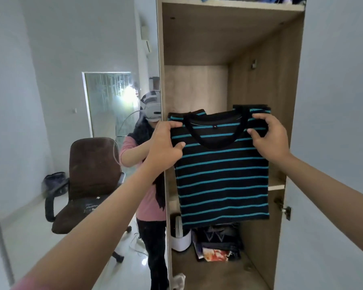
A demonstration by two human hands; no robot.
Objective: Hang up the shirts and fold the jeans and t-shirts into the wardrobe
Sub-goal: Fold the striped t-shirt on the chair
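Note:
A black t-shirt with teal stripes (pixel 222 178) hangs in the air in front of the open wooden wardrobe (pixel 197 40), its sleeves folded behind it. My left hand (pixel 164 147) pinches its left shoulder. My right hand (pixel 268 137) pinches the right shoulder beside the collar. The shirt's hem hangs over the wardrobe's lower compartment. Folded dark clothes (pixel 218 239) lie on the wardrobe floor below the shirt.
A mirror on the left door (pixel 71 101) reflects a person with a headset, a brown office chair and a glass door. A white appliance (pixel 179 237) stands on the wardrobe floor at the left. A shelf edge (pixel 276 187) juts out at the right. More clothes lie on the top shelf (pixel 228 2).

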